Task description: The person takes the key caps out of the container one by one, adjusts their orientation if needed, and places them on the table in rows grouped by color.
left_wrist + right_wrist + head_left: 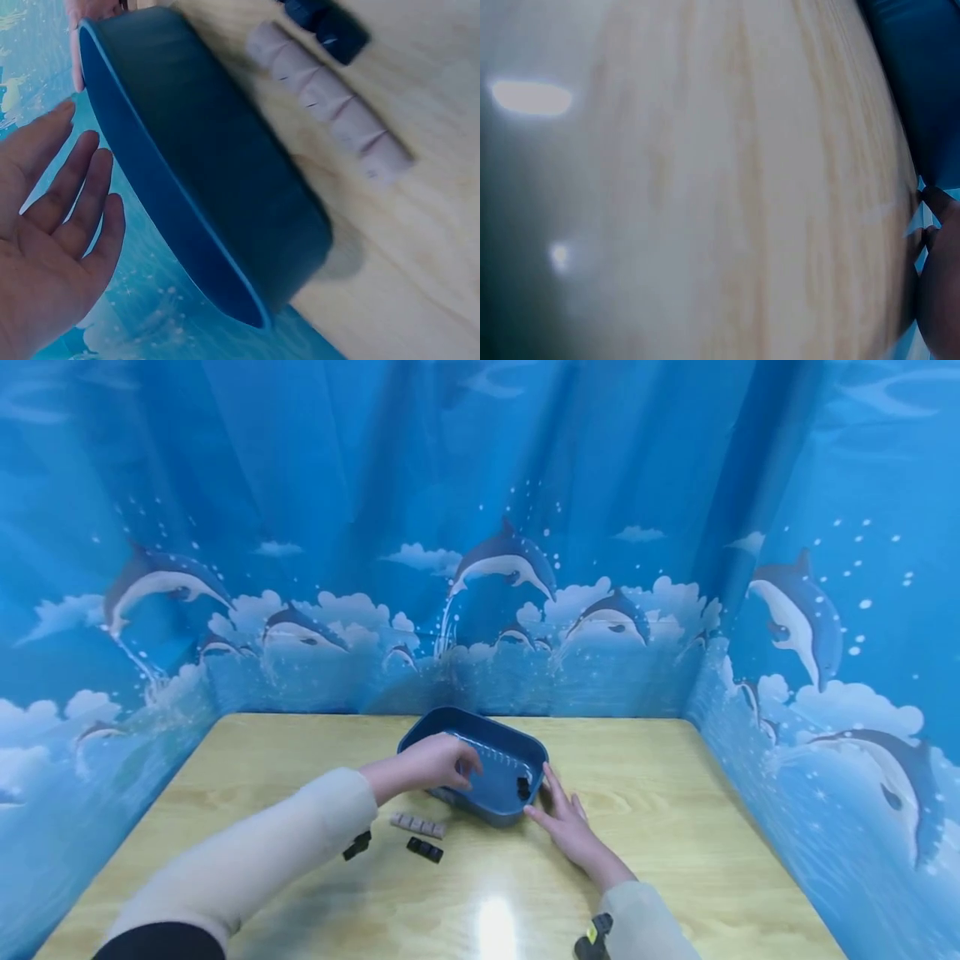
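Note:
A dark blue rectangular bin [487,814] stands on the table, with a small black piece [523,788] inside near its right end. Over the bin's left side hovers my left hand [435,762], its fingers loosely bent; in the left wrist view the palm and fingers [67,202] hold nothing. My right hand [566,827] rests its fingertips against the bin's right end, fingers spread and fairly straight. In the right wrist view only part of that hand [941,270] shows. In front of the bin lie a pale pink segmented strip [417,825] and a shorter black segmented strip [425,849].
The light wood-grain table [637,793] extends around the bin on both sides. Blue dolphin-print curtains [360,568] hang behind it and along its left and right. Dark straps with small devices [592,939] sit at the wrists.

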`<state>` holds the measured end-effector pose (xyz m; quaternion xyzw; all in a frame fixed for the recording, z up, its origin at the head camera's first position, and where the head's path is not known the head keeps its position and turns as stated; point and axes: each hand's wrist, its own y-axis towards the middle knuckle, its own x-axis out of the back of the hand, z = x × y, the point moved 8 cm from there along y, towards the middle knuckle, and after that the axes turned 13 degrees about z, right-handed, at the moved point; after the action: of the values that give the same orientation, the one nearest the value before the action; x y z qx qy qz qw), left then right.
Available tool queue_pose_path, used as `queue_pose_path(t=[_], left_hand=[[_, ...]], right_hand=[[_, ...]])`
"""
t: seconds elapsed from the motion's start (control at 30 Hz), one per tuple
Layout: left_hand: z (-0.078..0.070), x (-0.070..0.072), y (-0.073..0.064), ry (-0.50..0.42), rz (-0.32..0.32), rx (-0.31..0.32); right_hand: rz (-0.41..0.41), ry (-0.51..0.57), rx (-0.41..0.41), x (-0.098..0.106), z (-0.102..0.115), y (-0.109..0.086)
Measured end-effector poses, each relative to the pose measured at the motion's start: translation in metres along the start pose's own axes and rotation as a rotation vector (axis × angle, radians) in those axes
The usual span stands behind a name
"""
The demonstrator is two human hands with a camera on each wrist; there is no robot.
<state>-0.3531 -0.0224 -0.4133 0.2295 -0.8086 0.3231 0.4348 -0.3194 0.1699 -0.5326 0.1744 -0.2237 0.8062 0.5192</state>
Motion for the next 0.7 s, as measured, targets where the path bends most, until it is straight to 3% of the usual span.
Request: queue_pose_path(t=[0.27,0.5,0.7], left_hand=[[-0.011,-0.005,0.038,0.064,0.095,-0.003],[-0.023,-0.017,0.069,0.215,0.253,-0.034],[-0.026,-0.028,0.084,0.279,0.364,-0.054]], right_hand=[[-0.001,-0.02,0.022,0.0,-0.002,-0.002],[-0.014,-0.041,0.041,0.002,-0.001,-0.002],[-0.014,-0.04,0.047,0.0,0.0,-0.002]])
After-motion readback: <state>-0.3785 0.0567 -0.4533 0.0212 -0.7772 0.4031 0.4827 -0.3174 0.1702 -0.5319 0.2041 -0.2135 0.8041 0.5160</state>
